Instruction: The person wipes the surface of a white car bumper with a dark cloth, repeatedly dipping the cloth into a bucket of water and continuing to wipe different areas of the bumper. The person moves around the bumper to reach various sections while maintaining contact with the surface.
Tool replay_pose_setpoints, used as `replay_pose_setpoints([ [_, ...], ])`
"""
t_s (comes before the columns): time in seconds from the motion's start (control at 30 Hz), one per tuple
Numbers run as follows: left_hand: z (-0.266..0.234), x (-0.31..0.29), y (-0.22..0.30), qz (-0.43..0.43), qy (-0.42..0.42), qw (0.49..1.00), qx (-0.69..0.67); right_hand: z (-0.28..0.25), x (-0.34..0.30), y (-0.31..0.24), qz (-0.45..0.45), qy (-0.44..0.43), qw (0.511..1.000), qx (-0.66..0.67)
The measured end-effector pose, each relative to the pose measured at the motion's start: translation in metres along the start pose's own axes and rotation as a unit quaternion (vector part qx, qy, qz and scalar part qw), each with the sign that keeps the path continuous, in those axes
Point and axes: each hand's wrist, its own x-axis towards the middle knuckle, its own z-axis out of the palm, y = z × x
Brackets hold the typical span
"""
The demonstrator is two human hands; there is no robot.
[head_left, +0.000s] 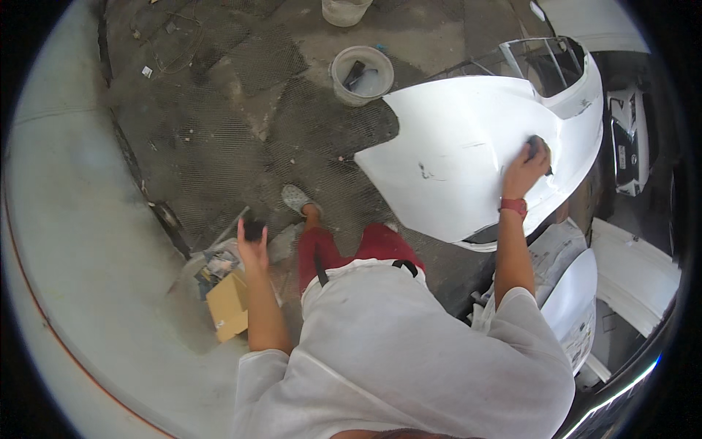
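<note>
A white car bumper (468,128) stands to my right, with dark scuffs and scratches on its smooth surface. On its right part, near a raised crease, my right hand (521,175) presses a small dark pad (536,146) against the paint; the fingers are curled over it. My left hand (252,249) is held low on the left, away from the bumper. Its fingers close around a small black block-like thing (254,229), whose exact kind I cannot make out.
Ahead on the dirty floor stands a bucket (338,89) with things in it, and another bucket (346,13) lies beyond. A cardboard box (227,304) sits among litter beside the pale wall (66,197). More car panels (632,267) lean at the right.
</note>
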Motion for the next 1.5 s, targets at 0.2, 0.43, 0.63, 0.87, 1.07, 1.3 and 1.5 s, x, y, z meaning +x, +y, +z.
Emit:
replay_pose_setpoints([
  [0.2,-0.228,0.045,0.064,-0.104,0.175,0.975,0.091,0.056,-0.069,-0.175,-0.106,-0.197,0.974,0.027],
  [0.43,-0.135,0.011,0.133,-0.121,0.158,0.779,0.594,0.188,-0.055,-0.328,0.151,-0.239,0.885,0.370],
  [0.63,0.005,0.024,0.214,-0.005,0.072,0.740,0.668,0.430,-0.084,-0.330,0.560,-0.373,0.618,0.406],
  [0.87,0.121,0.050,0.261,-0.125,0.146,0.692,0.696,0.673,-0.105,-0.266,0.657,-0.388,0.596,0.249],
  [1.07,0.232,0.148,0.240,-0.201,0.191,0.683,0.676,0.858,-0.167,-0.177,0.457,-0.392,0.773,0.199],
  [1.3,0.271,0.209,0.193,-0.252,0.165,0.666,0.682,0.989,-0.238,-0.167,0.178,-0.573,0.797,0.068],
  [1.5,0.267,0.211,0.204,-0.274,0.189,0.641,0.692,1.005,-0.296,-0.177,0.400,-0.502,0.745,0.181],
])
